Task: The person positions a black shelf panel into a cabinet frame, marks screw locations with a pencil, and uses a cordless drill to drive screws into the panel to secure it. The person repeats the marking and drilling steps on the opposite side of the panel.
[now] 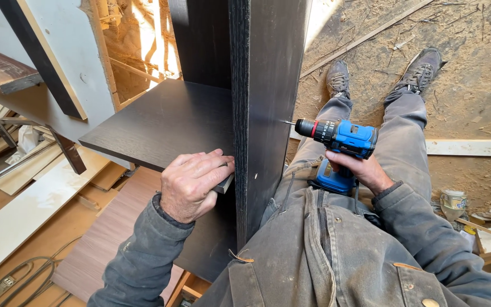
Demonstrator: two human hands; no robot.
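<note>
Here we are fastening a dark shelf board (pixel 160 122) to an upright dark side panel (pixel 268 102). Our left hand (pixel 191 185) wraps its fingers over the shelf's near edge, pressing it against the panel. Our right hand (pixel 362 170), right of the panel, grips a blue cordless drill (pixel 339 136), its bit touching the panel's face. We judge the next move needs steady, level pressure while the shelf stays put.
</note>
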